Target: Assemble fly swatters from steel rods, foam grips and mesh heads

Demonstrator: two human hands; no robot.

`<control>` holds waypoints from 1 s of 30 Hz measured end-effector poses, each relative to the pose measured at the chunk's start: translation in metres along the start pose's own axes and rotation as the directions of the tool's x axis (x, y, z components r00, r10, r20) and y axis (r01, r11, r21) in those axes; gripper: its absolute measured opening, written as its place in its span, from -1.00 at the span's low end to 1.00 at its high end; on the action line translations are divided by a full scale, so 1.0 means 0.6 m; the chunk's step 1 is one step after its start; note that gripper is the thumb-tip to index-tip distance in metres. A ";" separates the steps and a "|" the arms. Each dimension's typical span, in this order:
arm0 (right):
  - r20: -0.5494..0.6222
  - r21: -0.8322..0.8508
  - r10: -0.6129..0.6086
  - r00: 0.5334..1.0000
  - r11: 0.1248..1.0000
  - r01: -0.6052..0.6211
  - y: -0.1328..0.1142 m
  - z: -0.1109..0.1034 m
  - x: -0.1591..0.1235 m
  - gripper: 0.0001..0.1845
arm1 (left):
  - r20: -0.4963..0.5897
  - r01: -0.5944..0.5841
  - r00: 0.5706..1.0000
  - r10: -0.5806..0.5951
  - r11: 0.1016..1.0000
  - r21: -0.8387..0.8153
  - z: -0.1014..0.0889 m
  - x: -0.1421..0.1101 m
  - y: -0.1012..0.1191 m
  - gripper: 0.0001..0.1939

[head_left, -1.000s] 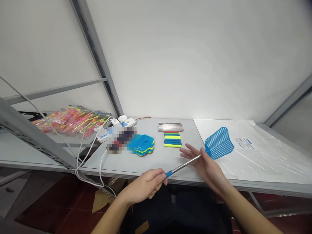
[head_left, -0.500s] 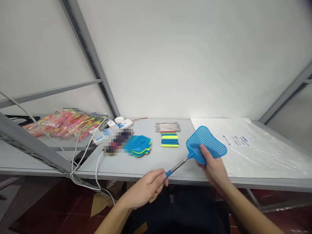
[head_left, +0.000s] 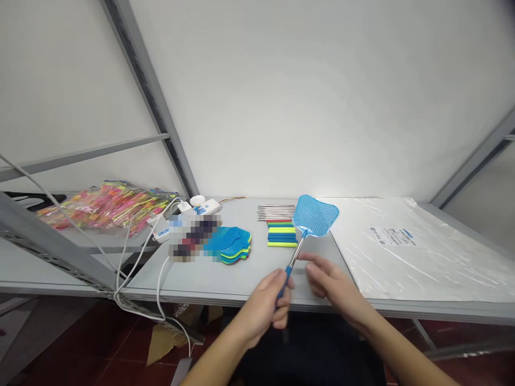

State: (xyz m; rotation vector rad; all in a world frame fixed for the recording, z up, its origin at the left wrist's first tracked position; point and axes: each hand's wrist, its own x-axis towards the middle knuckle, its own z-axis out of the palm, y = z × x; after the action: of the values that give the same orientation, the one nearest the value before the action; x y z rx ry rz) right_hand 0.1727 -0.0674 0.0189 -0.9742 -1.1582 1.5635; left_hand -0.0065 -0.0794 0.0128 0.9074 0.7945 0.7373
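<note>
Both arms are bare right up to the bottom edge, no sleeves, watch or rings showing on the left hand [head_left: 269, 304] or right hand [head_left: 335, 286]. Lap below looks like dark, navy-ish clothing.

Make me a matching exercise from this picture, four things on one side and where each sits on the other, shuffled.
Things:
1. blue fly swatter
2. stack of swatter heads
3. plastic-wrapped white sheets
4. pink and yellow packets

Places:
A. far left shelf
B. right part of the table
C. held in the left hand
D. middle of the table, beside the blurred patch

Pairs: 1-C, 2-D, 3-B, 4-A
</note>
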 end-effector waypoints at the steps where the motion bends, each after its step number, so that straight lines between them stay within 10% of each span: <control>1: 0.008 -0.063 0.000 1.000 0.998 0.000 0.002 0.001 0.001 -0.58 | -0.011 -0.042 0.999 0.042 0.999 -0.015 0.017 0.018 -0.006 -0.63; 8: -0.216 -0.581 -0.246 0.945 0.810 0.078 -0.044 -0.076 0.018 -0.65 | 0.150 -0.256 0.967 0.208 0.787 0.561 0.064 0.089 0.023 -0.57; 18: -0.258 -0.919 -0.083 0.963 0.328 -0.218 -0.067 -0.170 0.159 -0.57 | 0.281 -0.353 0.847 0.451 0.081 0.932 -0.065 0.100 0.071 -0.72; 23: -0.229 -0.951 -0.015 0.973 0.216 -0.220 -0.054 -0.182 0.205 -0.59 | 0.201 -0.263 0.846 0.494 0.060 0.963 -0.109 0.096 0.068 -0.74; 30: -0.185 -0.983 -0.011 0.983 -0.004 -0.185 -0.041 -0.186 0.222 -0.56 | 0.267 -0.291 0.816 0.514 -0.035 0.956 -0.092 0.100 0.055 -0.76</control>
State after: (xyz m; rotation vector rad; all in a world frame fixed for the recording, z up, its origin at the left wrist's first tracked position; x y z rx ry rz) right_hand 0.2496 0.0900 0.0071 -2.0832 -2.2169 0.3535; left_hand -0.0293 0.0049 0.0041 2.5277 1.2190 0.7319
